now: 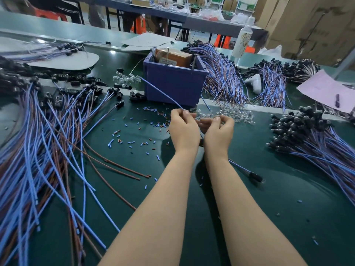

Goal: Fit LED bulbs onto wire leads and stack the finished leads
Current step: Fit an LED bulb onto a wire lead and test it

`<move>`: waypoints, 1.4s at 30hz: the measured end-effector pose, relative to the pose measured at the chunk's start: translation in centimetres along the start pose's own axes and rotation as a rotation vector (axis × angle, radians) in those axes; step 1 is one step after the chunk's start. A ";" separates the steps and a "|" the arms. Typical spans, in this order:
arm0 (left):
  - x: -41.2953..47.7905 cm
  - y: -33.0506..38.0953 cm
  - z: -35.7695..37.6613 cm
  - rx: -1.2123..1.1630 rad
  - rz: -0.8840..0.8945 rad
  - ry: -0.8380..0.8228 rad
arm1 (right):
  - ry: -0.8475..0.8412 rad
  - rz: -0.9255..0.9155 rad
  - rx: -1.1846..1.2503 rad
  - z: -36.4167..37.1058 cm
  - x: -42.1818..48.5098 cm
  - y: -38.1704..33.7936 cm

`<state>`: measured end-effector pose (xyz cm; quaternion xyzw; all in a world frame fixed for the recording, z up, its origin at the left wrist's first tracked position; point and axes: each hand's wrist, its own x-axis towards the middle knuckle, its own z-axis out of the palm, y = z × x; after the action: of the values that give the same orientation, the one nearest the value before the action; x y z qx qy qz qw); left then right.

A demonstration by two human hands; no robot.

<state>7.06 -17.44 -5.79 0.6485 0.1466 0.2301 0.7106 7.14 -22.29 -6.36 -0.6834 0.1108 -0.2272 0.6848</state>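
1. Blue bin (172, 87) mid tabletop (288, 189): brown box (174, 57) + metal bits (154, 52) inside.
2. Left hand (183, 127) pinches blue wire lead (161, 93), which runs up-left across the bin front.
3. Right hand (219, 129) close beside it, fingers curled; maybe on a bulb, can't tell.
4. Clear LED bulbs (236, 114) just beyond both hands; finished leads (317, 139) stacked to the right.

**Bench layout around the bin**

At middle of table (249, 208): plastic bin (172, 89), with a box (173, 56) in it. Left of bin, a spread of loose wire leads (48, 150). Before bin, cut insulation bits (134, 135) at left and a pile of LED bulbs (236, 114) at right. Just before that pile, left hand (183, 127) and right hand (218, 131), close together. Pinched in left hand, single lead (161, 93) slanting across front of bin. At right, stack of finished leads (307, 135). Behind bin to right, bundled leads (221, 73), then a bottle (243, 39).
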 end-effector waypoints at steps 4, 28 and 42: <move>0.2 0.0 -0.1 0.009 -0.015 0.007 | -0.043 -0.123 -0.160 0.0 -0.3 0.2; -0.2 0.1 -0.1 0.037 0.055 0.045 | 0.013 -0.195 -0.141 0.0 -0.7 0.0; 0.1 -0.2 -0.2 0.116 0.044 0.016 | -0.157 -0.087 -0.262 -0.2 -0.7 -0.6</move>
<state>7.11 -17.23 -6.05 0.6899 0.1509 0.2418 0.6654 6.32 -22.12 -5.91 -0.7868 0.0559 -0.1860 0.5858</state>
